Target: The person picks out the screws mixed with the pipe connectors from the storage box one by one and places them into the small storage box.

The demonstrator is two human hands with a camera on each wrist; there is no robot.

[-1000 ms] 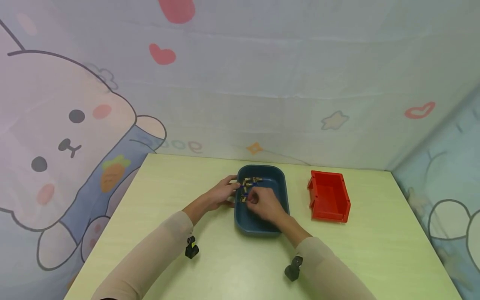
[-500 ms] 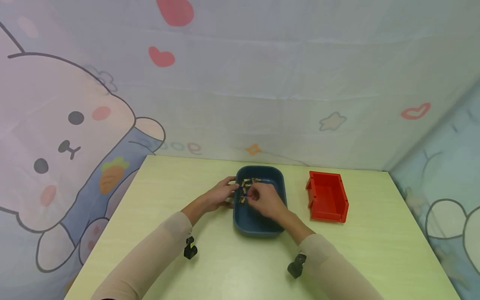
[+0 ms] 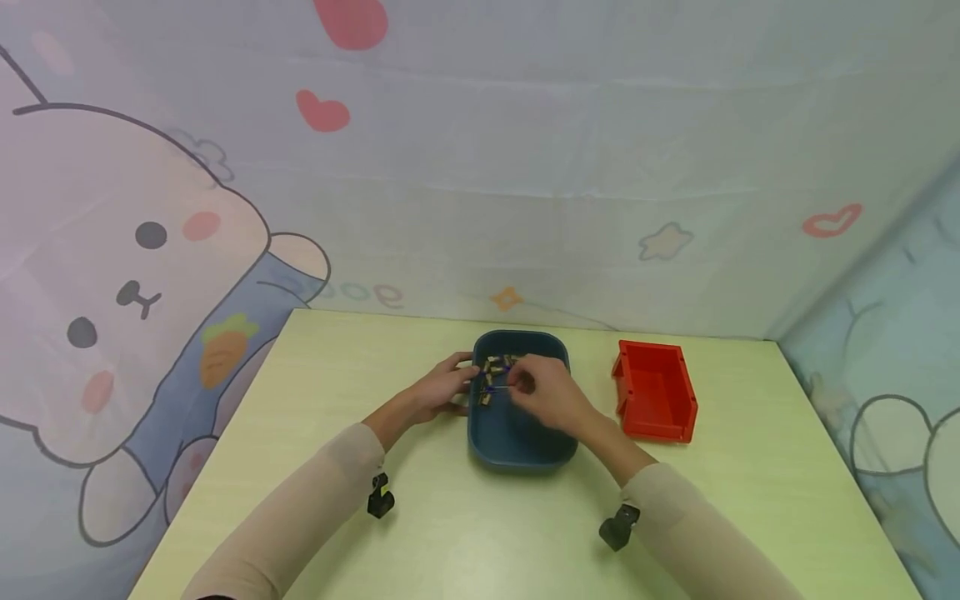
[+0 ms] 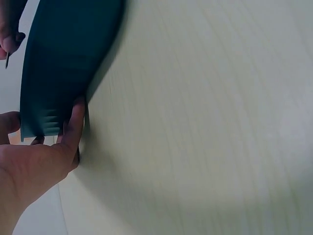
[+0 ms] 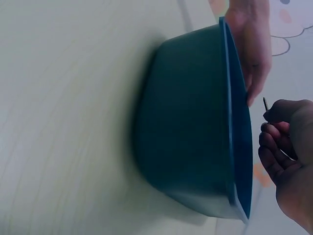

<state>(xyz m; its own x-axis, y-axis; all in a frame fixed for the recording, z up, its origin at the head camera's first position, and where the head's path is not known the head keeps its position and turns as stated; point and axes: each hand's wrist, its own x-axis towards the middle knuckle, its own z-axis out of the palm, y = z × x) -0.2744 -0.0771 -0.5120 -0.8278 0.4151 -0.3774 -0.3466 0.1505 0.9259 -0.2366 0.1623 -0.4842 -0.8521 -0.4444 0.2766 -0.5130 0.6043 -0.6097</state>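
1. One dark blue tub (image 3: 517, 454), upright on the pale yellow counter (image 3: 465, 550).
2. At the tub's left wall, the left hand (image 3: 438, 389), gripping that wall: thumb at the rim, fingers along the outer side.
3. Over the tub's open top, the right hand (image 3: 551, 392), fingers curled in, pinching a thin pointed metal piece (image 5: 265, 104), with the tip poking out past thumb and forefinger.
4. Inside the tub, gathered toward its left side, several small brass-coloured pieces (image 3: 485, 399) with touches of blue, too small to make out in detail; some close beside the right hand.
5. To the right of the tub, apart from it, a red bin (image 3: 656, 408) on the same counter.
6. Nearer than the tub, two beige sleeves (image 3: 315, 500), each with a small black device (image 3: 381, 500) at the wrist.
7. Beyond the tub, a pale cloth backdrop (image 3: 480, 167) printed with red hearts.
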